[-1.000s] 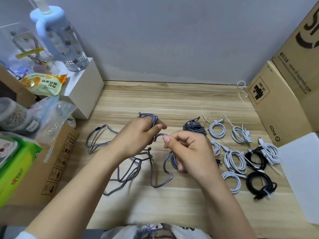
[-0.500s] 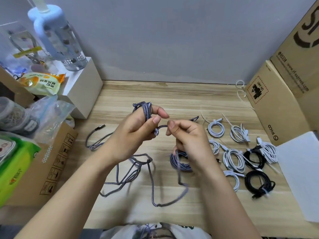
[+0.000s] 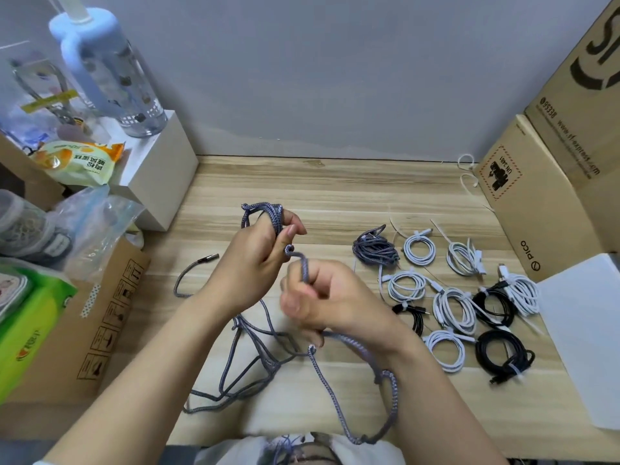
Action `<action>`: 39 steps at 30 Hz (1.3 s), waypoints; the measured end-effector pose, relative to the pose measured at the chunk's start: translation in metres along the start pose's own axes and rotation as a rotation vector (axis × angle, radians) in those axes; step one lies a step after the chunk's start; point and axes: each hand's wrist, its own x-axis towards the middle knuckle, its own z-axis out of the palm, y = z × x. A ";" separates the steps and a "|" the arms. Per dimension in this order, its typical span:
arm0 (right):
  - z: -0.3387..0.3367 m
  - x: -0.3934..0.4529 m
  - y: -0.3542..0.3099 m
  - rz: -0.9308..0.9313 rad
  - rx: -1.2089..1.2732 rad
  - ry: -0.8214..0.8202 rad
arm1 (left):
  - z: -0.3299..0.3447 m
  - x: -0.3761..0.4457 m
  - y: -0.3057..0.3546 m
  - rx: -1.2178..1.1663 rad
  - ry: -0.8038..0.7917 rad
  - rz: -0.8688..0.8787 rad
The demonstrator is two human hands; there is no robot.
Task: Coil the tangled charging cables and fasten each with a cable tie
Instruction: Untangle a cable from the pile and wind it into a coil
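- Right now the left hand [image 3: 250,263] holds a small bundle of turns of the grey braided fabric charging cable [image 3: 268,350] wound over its raised fingers, thumb pressing the turns in place above the pale wooden tabletop [image 3: 335,189].
- Just beside it, the right hand [image 3: 330,303] is clenched round the next run of that cable, feeding it up toward the bundle; the slack falls from the fist in a long loop to the near table edge.
- More of the cable lies tangled on the table under the left forearm, its metal-tipped plug end [image 3: 211,258] resting apart to the left.
- To do this step well, I judge the right hand should let the cable slide through a loose grip, so each new turn lies flat beside the others.
- Probably the knotted stretch below needs shaking free before it reaches the fingers.
- Turns of equal size would suit the tie that follows.
- Finished bundles, one grey tied coil [image 3: 375,251] and the white coiled cables [image 3: 451,310], sit to the right, well apart from the work.
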 end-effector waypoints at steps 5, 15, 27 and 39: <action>-0.007 0.001 -0.009 -0.026 0.651 -0.243 | -0.006 -0.007 -0.002 -0.368 -0.141 -0.136; -0.042 -0.014 -0.018 -0.041 0.512 -0.277 | -0.013 -0.012 -0.029 -0.220 -0.159 -0.326; -0.060 0.010 -0.010 -0.058 0.389 0.542 | -0.018 -0.012 -0.005 -1.564 -0.986 -0.106; -0.035 0.001 0.033 0.350 -0.357 0.211 | -0.025 0.017 0.029 -1.718 0.040 -0.175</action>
